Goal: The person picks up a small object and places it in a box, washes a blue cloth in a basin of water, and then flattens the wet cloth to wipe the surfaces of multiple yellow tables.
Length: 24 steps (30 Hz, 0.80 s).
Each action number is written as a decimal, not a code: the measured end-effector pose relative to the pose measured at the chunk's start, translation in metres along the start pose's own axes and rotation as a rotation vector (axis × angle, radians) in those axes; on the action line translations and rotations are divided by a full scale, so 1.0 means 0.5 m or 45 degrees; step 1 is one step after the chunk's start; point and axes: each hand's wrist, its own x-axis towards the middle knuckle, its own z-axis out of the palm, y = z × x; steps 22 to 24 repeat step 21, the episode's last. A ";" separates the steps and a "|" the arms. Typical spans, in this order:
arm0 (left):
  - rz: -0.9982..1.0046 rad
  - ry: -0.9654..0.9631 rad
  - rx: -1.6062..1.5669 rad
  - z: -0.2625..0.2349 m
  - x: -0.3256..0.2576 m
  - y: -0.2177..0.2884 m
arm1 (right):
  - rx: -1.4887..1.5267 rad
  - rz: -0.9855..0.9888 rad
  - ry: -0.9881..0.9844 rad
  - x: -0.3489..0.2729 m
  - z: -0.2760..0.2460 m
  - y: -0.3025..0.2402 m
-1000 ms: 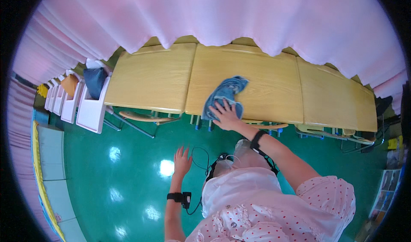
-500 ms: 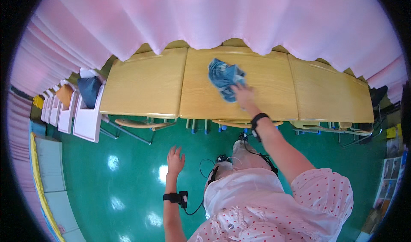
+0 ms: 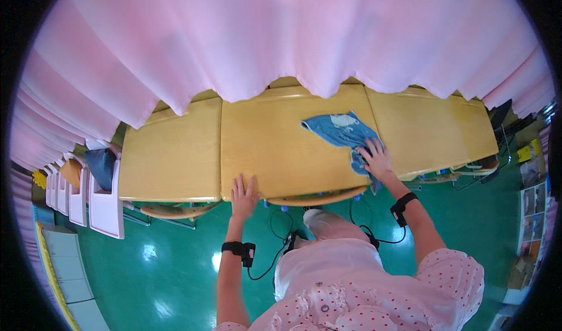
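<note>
A blue cloth (image 3: 336, 129) with a pale pattern lies half spread on the middle table (image 3: 275, 149), near its right side. One corner of it hangs over the table's front edge. My right hand (image 3: 376, 158) rests flat on the cloth's right part, fingers spread and not closed round it. At the front edge of the same table, near its left corner, my left hand (image 3: 244, 197) has its fingers stretched out and holds nothing. Each of my wrists wears a black band with a small device.
Wooden tables flank the middle one, a left table (image 3: 170, 155) and a right table (image 3: 430, 126). Small wooden chairs (image 3: 319, 199) are tucked beneath. A pink curtain (image 3: 263, 32) hangs over the far edge. White chairs (image 3: 106, 205) line up at left; a shelf (image 3: 533, 214) stands at right.
My right hand and the cloth have moved right and nearer the front edge, and the cloth is more spread out. My left hand has come up from over the floor to the table edge.
</note>
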 end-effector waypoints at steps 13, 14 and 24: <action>-0.111 -0.180 -0.060 -0.029 -0.003 0.025 | 0.849 0.615 -0.348 0.456 0.011 0.018; -0.113 -0.144 -0.075 -0.030 -0.003 0.024 | 0.734 0.526 -0.343 0.474 0.013 -0.014; -0.112 -0.145 -0.047 -0.038 0.005 0.026 | 0.503 -0.158 -0.397 0.501 -0.026 -0.242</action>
